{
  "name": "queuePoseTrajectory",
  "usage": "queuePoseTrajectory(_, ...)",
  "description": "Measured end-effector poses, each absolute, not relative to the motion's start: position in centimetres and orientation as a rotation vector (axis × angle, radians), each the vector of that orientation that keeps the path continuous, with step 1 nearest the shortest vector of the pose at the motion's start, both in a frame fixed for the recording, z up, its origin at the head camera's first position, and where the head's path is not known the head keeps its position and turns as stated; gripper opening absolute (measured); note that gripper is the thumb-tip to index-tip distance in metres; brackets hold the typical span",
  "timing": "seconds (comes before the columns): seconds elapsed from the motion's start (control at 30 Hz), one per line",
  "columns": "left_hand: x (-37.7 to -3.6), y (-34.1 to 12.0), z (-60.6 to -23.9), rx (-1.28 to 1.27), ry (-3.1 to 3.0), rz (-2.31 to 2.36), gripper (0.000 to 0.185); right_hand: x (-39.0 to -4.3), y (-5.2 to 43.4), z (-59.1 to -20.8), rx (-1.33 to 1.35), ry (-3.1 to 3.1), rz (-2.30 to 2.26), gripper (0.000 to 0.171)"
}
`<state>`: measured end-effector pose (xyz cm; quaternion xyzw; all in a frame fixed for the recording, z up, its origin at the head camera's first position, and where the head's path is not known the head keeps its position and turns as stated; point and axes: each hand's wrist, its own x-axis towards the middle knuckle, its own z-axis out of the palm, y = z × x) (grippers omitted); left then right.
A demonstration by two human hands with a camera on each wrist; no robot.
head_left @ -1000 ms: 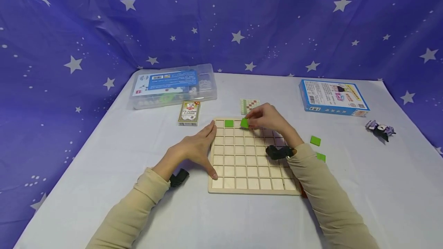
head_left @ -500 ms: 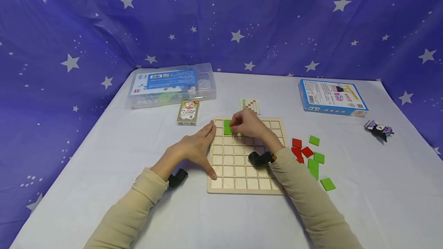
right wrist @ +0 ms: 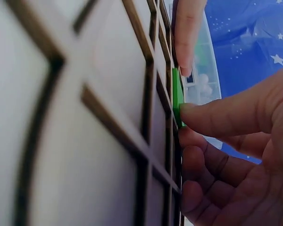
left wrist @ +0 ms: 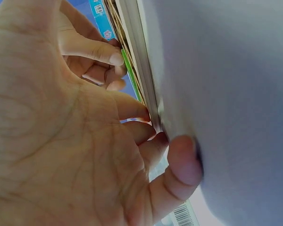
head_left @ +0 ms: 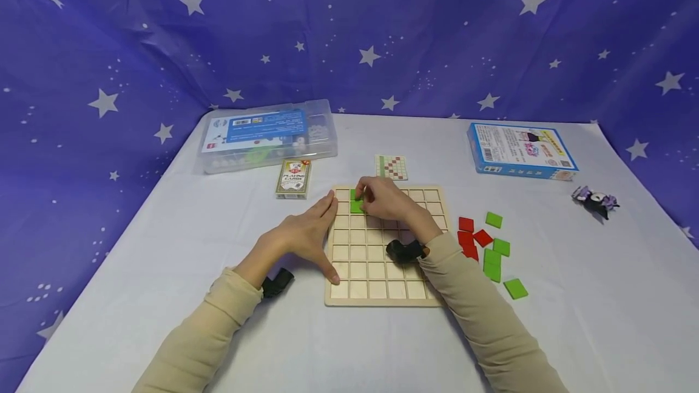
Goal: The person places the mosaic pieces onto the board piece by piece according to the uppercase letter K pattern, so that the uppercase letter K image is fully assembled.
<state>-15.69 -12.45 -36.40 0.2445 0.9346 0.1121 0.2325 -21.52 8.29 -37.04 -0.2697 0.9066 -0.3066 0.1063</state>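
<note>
Now green tile [head_left: 357,206] one row lower.

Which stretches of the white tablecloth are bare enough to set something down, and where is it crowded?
Bare white tablecloth lies in front of the wooden grid board between the sleeves, at far left below the clear plastic box, and between the small pattern card and the blue cardboard box. Crowded: right of the board, where loose red and green square tiles lie scattered.

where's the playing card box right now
In the head view the playing card box lies left of the wooden grid board, just in front of the clear plastic case.
</note>
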Motion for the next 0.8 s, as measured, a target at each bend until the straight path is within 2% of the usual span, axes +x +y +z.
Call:
queuePoseTrajectory(0.27,-15.7,-12.2,-36.5,0.659,2.570,0.306,0.154,-20.9,9.4,-36.5,-0.818,2.587,-0.895,0.047)
queuePoseTrajectory(0.5,-15.6,-12.3,-36.6,0.683,2.573,0.315,0.154,-20.7,15.6,-35.1,-0.826,2.367,-1.066,0.045)
queuePoseTrajectory(0.8,-15.6,-12.5,-36.6,0.724,2.576,0.328,0.152,-19.5,27.9,-36.3,-0.405,2.440,-1.298,0.040)
